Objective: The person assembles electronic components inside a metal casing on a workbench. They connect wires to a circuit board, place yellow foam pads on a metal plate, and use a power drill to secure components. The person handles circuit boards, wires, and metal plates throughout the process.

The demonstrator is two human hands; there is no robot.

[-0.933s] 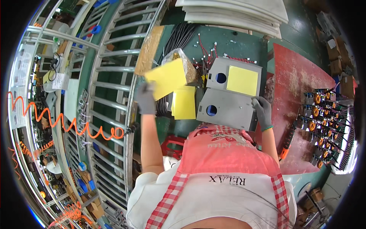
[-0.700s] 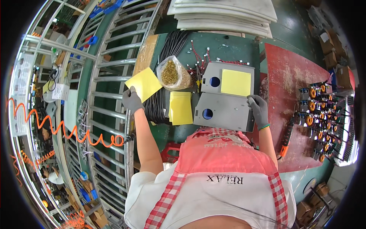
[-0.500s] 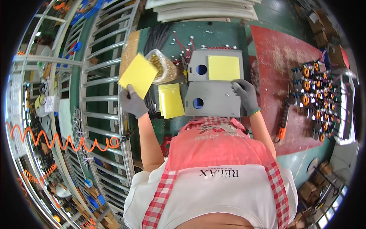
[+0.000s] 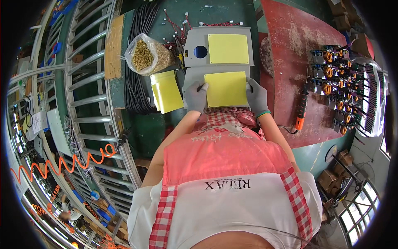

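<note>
The step in hand looks to be placing a yellow sheet (image 4: 226, 89) on the near grey panel (image 4: 193, 75), the landmark here. The sheet is over that panel; whether it touches all along cannot be told. The left hand (image 4: 195, 98), at the panel's left part, pinches the sheet's left edge with its thumb on top. The right hand (image 4: 257, 96), at the panel's right end, has its fingers at the sheet's right edge; whether they grip or only steady it is unclear. The hands are apart, with the sheet between them.

Just beyond the near grey panel, the far grey panel (image 4: 201, 38) carries a second sheet (image 4: 228, 49), its round hole uncovered. Left of the near grey panel, on the desk (image 4: 219, 14), lie spare yellow sheets (image 4: 167, 92). The next move seems to call for squaring the edges, then even pressure from both sides
</note>
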